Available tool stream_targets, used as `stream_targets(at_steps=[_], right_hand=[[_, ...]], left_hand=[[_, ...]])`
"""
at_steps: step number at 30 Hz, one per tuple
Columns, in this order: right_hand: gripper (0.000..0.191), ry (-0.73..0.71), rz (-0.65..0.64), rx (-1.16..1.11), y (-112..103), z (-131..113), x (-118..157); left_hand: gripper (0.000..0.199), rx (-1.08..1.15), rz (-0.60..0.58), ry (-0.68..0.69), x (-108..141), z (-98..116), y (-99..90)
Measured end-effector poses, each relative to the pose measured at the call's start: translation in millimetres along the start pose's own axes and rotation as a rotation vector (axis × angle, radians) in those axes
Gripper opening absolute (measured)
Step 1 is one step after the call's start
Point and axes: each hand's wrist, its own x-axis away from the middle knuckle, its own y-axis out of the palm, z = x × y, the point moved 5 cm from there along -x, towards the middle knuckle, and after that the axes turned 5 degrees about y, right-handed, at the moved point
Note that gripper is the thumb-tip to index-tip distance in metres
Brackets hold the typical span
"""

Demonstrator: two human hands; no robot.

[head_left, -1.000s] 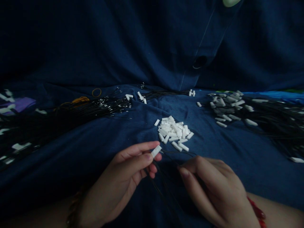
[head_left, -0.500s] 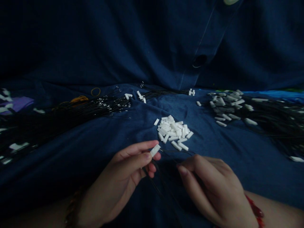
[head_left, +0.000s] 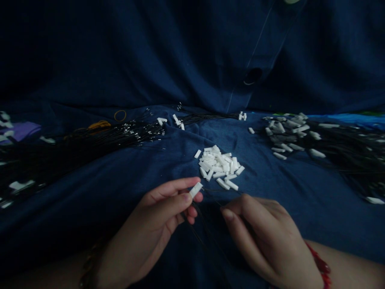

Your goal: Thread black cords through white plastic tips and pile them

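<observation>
Between thumb and fingers, my left hand (head_left: 168,212) holds a small white connector housing (head_left: 196,190), tilted up to the right. Dark wires (head_left: 195,230) hang down from around that housing, below my left fingers. My right hand (head_left: 264,237) is closed in a pinch on a thin black wire (head_left: 218,203) to the right of the housing. Another dark strand runs from the housing's right end toward my right knuckles; whether the wire tips are inside the housing is too small to tell. Just beyond my hands lies a pile of loose white connector housings (head_left: 219,162).
Bundles of black wires with bare metal ends (head_left: 135,132) lie at left, with orange rubber bands (head_left: 100,124) and a purple piece (head_left: 25,130) nearby. At right are black wires with white housings (head_left: 288,128). Dark blue cloth (head_left: 168,160) lies underneath.
My right hand has shifted slightly left, toward the housing, with the wire still pinched. My left hand and the white connector housing stay almost where they were.
</observation>
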Motion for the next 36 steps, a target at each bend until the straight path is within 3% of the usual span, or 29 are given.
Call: stream_targets(at_steps=[12, 21, 28, 34, 36], right_hand=[[0.012, 0.144, -0.118, -0.025, 7, 5, -7], [0.019, 0.08, -0.074, -0.039, 6, 2, -5], [0.016, 0.055, -0.095, 0.027, 4, 1, -7], [0.011, -0.039, 0.108, 0.185, -19, -18, 5], [0.013, -0.052, 0.079, 0.173, -17, -24, 11]], left_hand=[[0.016, -0.222, 0.011, 0.044, 1, -2, -0.8], [0.017, -0.336, -0.025, 0.079, 2, -6, -1.9], [0.017, -0.267, -0.026, 0.041, 3, -4, -0.2], [0.016, -0.164, 0.006, 0.018, 1, 1, -1.5], [0.017, -0.175, 0.013, 0.004, 1, 0, -3.0]])
